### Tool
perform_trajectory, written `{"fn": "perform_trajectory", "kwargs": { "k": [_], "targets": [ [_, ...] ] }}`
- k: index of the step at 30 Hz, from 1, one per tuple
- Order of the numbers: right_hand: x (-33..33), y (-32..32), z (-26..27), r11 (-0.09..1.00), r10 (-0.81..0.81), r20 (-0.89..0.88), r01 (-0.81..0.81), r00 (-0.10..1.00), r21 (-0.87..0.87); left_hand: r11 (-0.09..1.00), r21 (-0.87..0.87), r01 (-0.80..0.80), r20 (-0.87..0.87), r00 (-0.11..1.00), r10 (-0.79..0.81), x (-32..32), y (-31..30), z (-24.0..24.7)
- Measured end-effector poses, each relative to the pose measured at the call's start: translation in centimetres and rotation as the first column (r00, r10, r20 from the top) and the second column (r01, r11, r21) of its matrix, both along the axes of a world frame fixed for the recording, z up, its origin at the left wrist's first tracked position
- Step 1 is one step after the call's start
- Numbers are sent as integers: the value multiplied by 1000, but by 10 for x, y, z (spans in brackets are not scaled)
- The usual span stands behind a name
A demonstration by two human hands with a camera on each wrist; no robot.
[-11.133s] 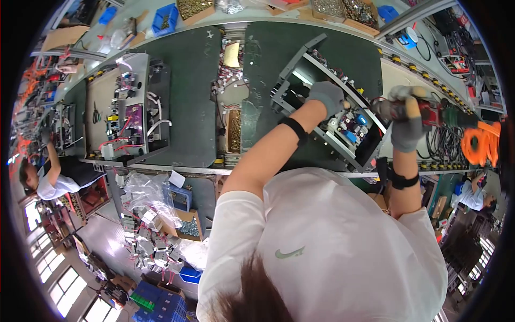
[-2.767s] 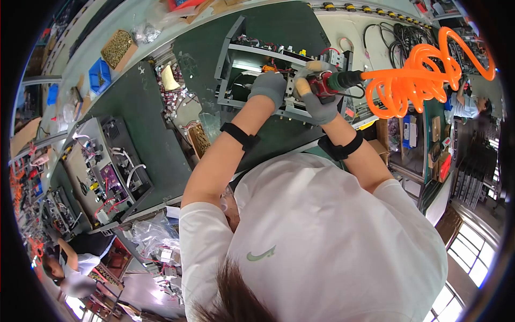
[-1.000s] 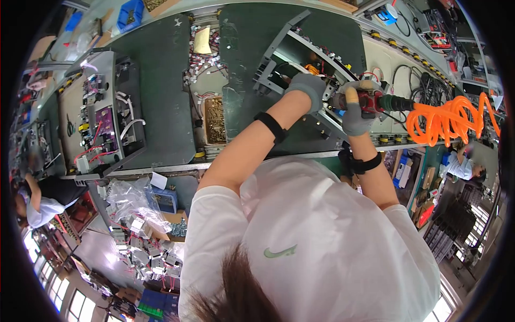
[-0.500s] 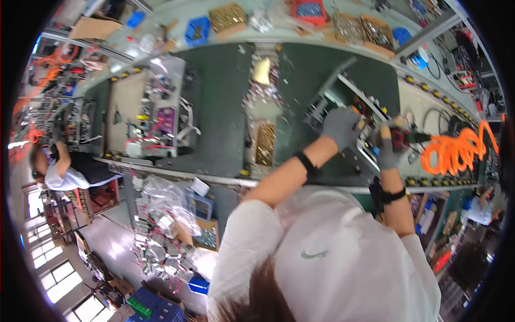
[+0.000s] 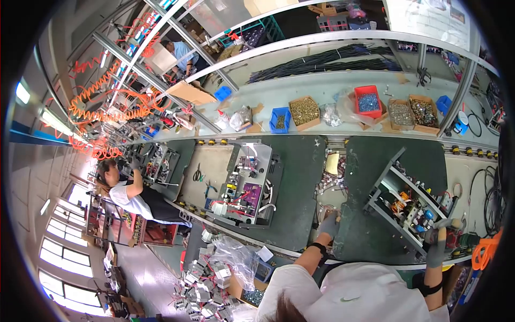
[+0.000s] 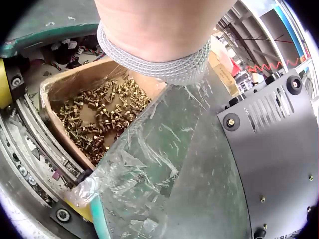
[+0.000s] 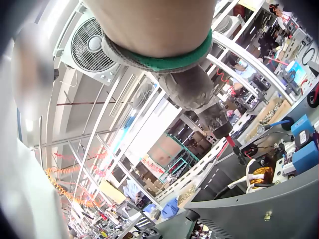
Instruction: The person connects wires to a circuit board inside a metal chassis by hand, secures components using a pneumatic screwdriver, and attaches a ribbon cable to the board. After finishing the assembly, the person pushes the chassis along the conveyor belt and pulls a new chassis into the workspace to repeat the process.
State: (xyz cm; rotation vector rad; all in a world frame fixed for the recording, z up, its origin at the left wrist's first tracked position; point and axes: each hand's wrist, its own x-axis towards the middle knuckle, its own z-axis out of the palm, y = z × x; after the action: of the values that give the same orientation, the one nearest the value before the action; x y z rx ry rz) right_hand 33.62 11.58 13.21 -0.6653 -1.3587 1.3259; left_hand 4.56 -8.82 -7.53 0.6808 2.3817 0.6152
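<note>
Your left hand [image 5: 328,225] is over the box of screws [image 6: 82,82], but I cannot tell how its fingers lie. Your right hand [image 5: 435,248] grips the red screwdriver [image 5: 454,239], just beside the open metal case [image 5: 384,180]. An orange hose [image 5: 485,252] hangs by that hand.

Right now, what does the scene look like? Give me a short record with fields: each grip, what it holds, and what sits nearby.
left grip: gloved, at the screw box; fingers out of view
right grip: gloved, holds the screwdriver
hose: orange coiled hose beside the screwdriver
nearest work: open chassis on the green mat, next to the right grip
further left: second chassis; another worker along the line
</note>
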Motion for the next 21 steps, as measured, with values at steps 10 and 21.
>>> {"fn": "perform_trajectory", "kwargs": {
  "k": [10,21],
  "targets": [
    [35,-3,-17,998,-64,72,65,995,-18,821,-451,350,-33,913,-407,5,-24,-62],
    [55,-5,-33,975,-222,41,221,974,32,987,-139,-77,261,959,111,-5,-40,-103]
  ]
}}
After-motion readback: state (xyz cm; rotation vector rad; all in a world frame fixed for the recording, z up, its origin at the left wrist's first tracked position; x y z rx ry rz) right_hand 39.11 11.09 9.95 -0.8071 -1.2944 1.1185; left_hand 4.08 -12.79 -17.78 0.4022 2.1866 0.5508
